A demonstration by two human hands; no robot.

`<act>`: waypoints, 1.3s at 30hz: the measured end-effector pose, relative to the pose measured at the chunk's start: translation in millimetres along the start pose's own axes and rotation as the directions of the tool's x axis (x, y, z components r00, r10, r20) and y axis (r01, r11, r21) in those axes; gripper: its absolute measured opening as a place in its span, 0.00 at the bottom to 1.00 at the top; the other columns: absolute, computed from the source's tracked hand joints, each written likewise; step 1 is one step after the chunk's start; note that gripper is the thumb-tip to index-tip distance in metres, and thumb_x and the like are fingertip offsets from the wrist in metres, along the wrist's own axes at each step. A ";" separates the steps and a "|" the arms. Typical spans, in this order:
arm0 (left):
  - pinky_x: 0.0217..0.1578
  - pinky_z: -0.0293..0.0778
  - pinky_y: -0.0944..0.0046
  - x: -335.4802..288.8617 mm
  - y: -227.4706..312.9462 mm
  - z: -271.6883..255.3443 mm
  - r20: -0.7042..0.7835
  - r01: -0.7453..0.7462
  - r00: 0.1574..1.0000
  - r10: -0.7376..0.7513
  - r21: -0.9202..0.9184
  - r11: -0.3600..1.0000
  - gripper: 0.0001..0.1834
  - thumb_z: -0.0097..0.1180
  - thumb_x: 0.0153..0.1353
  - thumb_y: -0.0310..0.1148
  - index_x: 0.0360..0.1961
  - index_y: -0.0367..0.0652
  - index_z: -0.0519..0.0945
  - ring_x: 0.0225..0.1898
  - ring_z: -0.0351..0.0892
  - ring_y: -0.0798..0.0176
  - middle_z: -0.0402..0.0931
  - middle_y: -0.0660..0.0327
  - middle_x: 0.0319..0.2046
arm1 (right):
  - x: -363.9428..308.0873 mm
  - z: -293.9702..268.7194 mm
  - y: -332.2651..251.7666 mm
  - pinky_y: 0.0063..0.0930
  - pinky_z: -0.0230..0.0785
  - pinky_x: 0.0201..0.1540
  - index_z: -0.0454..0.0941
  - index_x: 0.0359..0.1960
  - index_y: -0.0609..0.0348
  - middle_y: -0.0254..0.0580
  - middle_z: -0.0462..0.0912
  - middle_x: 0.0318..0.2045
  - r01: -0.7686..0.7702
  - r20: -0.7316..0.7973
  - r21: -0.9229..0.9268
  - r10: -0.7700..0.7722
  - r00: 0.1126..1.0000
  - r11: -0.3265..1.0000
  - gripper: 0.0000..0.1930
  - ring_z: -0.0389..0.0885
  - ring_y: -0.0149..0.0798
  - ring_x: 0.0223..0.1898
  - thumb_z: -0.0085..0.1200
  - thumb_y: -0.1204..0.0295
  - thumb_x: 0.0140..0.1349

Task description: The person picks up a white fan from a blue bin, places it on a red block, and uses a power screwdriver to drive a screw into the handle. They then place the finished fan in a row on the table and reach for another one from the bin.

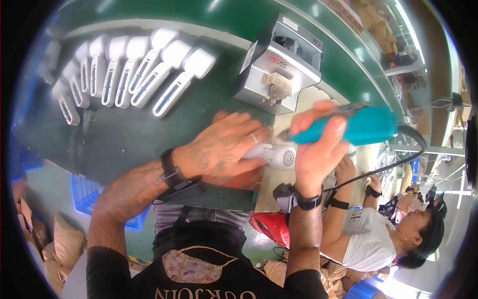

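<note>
My left hand (226, 142), a ring on one finger, presses a small white appliance (271, 155) with a round vented end down on the bench. Its fingers are closed over the body and hide most of it. A teal electric screwdriver (361, 124) with a black cord is gripped in my right hand (321, 144). It lies nearly level, its narrow end pointing left toward my left hand, just above the white appliance. Blur hides whether the tip touches anything. Several similar white appliances (174, 89) with slotted handles lie in a row at the far left.
A silver and black box-shaped machine (284, 65) stands at the back middle of the green bench (169, 134). On the right a co-worker in a white shirt (371, 239) works close beside me. A blue crate (87, 194) is below the bench at left.
</note>
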State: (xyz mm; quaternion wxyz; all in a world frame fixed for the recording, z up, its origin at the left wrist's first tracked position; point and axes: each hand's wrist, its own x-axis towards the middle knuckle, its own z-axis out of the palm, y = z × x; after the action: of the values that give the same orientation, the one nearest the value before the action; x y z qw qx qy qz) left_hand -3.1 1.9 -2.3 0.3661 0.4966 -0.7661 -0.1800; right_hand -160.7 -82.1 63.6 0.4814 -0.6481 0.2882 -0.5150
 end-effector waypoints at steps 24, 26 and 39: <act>0.45 0.68 0.51 -0.2 -0.3 -3.1 -0.011 -0.085 0.996 0.085 0.049 0.995 0.25 0.64 0.55 0.38 0.54 0.43 0.75 0.45 0.71 0.51 0.72 0.57 0.42 | -35.5 -1.6 -26.7 0.31 0.64 0.24 0.69 0.46 0.65 0.40 0.70 0.19 0.006 0.010 0.027 -0.006 1.000 1.000 0.36 0.70 0.37 0.20 0.48 0.36 0.66; 0.45 0.68 0.52 -0.9 -5.0 1.7 -0.008 -0.082 0.997 0.082 0.040 0.996 0.24 0.64 0.56 0.37 0.54 0.43 0.75 0.45 0.71 0.51 0.72 0.57 0.42 | -42.1 -4.5 -23.0 0.31 0.64 0.24 0.68 0.46 0.65 0.40 0.70 0.19 -0.011 0.011 0.011 0.011 1.000 1.000 0.36 0.70 0.37 0.20 0.49 0.36 0.65; 0.45 0.68 0.51 -3.2 -4.7 2.4 0.009 -0.063 0.998 0.063 0.018 0.998 0.24 0.64 0.57 0.37 0.54 0.42 0.76 0.45 0.71 0.50 0.72 0.57 0.44 | -51.6 -7.5 -10.3 0.31 0.64 0.23 0.68 0.45 0.65 0.40 0.70 0.19 -0.028 -0.015 0.041 0.029 0.999 0.999 0.36 0.70 0.37 0.20 0.52 0.37 0.64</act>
State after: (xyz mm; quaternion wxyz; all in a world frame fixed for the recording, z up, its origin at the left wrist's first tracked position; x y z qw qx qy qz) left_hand -1.2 2.5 -8.2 0.3638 0.4746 -0.7847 -0.1633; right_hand -184.7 -35.9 53.1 0.4996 -0.6301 0.2905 -0.5187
